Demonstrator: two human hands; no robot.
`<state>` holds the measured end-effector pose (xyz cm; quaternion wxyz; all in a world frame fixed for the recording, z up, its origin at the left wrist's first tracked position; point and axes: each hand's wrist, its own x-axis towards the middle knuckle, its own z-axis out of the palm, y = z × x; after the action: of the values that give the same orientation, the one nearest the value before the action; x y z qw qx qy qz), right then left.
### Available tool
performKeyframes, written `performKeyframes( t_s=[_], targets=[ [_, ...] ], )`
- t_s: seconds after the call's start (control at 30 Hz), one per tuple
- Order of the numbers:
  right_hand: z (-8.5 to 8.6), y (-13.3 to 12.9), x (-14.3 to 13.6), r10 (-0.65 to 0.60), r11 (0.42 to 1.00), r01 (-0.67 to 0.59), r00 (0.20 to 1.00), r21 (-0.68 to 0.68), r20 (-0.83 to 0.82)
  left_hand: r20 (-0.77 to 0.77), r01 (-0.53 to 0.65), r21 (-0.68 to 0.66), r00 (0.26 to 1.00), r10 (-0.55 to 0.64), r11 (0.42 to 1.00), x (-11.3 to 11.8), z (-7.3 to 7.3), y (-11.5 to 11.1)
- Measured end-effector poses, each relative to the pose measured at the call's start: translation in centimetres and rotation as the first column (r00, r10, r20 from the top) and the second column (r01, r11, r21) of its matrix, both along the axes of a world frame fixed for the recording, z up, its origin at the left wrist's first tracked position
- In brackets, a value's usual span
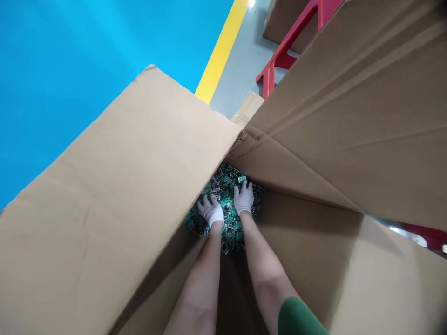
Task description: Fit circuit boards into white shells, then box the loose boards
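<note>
Where the tall cardboard box (115,195) opens between its flaps, both gloved hands are seen reaching deep to its bottom. The left hand (211,210) and the right hand (243,197) are laid flat, fingers spread, on a heap of small green circuit boards (226,186) that covers the box floor. Whether any board is pinched cannot be told; the view is dim. A red stool (279,56) is seen beyond the box, on the grey floor (240,60).
</note>
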<state>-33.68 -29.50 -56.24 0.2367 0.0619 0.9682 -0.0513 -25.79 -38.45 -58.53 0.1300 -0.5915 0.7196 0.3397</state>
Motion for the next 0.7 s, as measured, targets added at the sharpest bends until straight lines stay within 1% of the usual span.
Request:
performKeyframes(
  t_s=[0.07,0.13,0.2,0.33,0.4,0.5,0.6,0.7],
  targets=[
    [-0.2,-0.5,1.0,0.0,0.999,0.001,1.0,-0.032,0.009,0.018,-0.025,0.02,1.0,0.025,0.999,-0.2,0.1,0.1],
    [0.0,-0.9,1.6,0.014,0.997,-0.011,0.999,-0.076,0.03,0.027,-0.036,0.044,0.999,0.035,0.998,-0.2,0.2,-0.2],
    [0.3,-1.4,1.8,0.024,0.994,-0.018,0.998,-0.11,0.053,0.027,-0.034,0.07,0.999,0.032,0.997,-0.1,0.1,-0.6],
    [0.8,-2.7,1.9,-0.01,0.992,0.022,0.995,-0.126,0.095,0.005,-0.024,0.108,1.0,0.023,0.994,0.6,-0.1,-1.4],
    [1.0,-3.3,2.2,0.002,0.986,0.021,0.991,-0.167,0.135,-0.013,-0.017,0.123,1.0,0.018,0.992,0.9,-0.3,-1.7],
    [1.0,-4.1,3.3,0.024,0.978,0.015,0.983,-0.21,0.183,-0.036,-0.002,0.145,0.999,0.007,0.989,1.5,-0.6,-2.2],
    [0.8,-4.9,4.7,-0.007,0.978,0.043,0.985,-0.203,0.173,-0.061,0.02,0.157,0.998,-0.011,0.987,1.9,-0.9,-2.5],
    [0.7,-5.4,6.0,0.012,0.962,0.031,0.987,-0.271,0.158,-0.077,0.039,0.147,0.997,-0.028,0.988,2.2,-1.1,-2.8]
  ],
)
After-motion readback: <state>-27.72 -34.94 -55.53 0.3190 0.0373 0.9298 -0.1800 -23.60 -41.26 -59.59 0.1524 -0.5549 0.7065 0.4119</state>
